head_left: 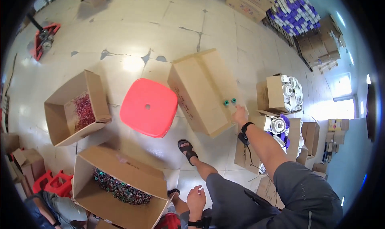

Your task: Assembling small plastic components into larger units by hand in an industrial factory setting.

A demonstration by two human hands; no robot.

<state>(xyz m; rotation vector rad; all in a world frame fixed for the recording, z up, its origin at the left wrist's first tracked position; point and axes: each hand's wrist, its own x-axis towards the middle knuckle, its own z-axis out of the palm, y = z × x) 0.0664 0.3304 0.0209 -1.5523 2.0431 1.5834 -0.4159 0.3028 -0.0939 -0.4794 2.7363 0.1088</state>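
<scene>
- Cardboard, tan and closed: the long carton (204, 92) lying on the floor just right of the red stool (148, 107), with two small green pieces (229, 102) sitting on its top near the right edge.
- Right hand (240, 113) stretched out to that edge, touching or all but touching the carton just below the green pieces; fingers curled, whether closed on anything impossible to tell.
- Left hand (196, 200) resting low by the knee, loosely closed, holding nothing visible.
- Likely slip: green pieces so close to the edge, easily nudged off onto the floor by a brush of the fingers or a jolt to the carton.
- Possible overreach too: arm at full stretch from a seated pose, one sandalled foot (187, 149) forward, balance leaning toward the carton.
- Around: open box of reddish parts (83, 109) at left, open box of dark mixed parts (120, 189) in front, boxes of white reels (286, 93) at right.
- Stool and open boxes crowding the floor, leaving little free path between them.
</scene>
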